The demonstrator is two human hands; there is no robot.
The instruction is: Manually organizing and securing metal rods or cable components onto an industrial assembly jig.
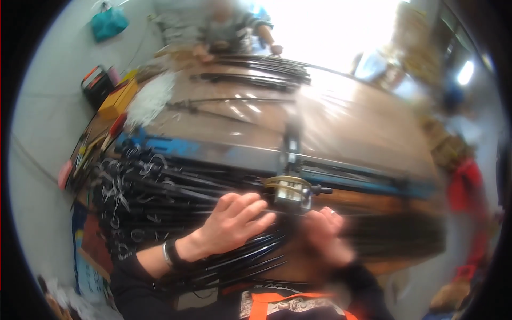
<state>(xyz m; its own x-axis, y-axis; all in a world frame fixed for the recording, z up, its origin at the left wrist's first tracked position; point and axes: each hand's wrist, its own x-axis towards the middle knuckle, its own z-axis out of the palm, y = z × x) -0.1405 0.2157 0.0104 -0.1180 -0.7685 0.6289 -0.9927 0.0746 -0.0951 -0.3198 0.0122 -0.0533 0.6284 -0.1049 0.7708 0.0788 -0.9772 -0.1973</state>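
Note:
My left hand (234, 221), with a dark band and a silver bracelet at its wrist, is closed just left of a small metal fixture (289, 193). A thin dark rod seems to run from its fingers toward my right hand, though blur hides most of it. On the other side of the fixture my right hand (322, 232) is curled, a ring on one finger, smeared by motion. What it pinches does not show clearly. A brass-coloured curved band (288, 181) tops the fixture, and a dark knob (322, 190) sticks out at its right.
A large pile of black rods (176, 186) with pale rings and ties lies at left. A blue metal rail (362, 178) crosses the table (368, 122). Beyond are more rods (256, 69), where another person (229, 32) stands. A yellow box (116, 100) and white strips (153, 97) sit far left.

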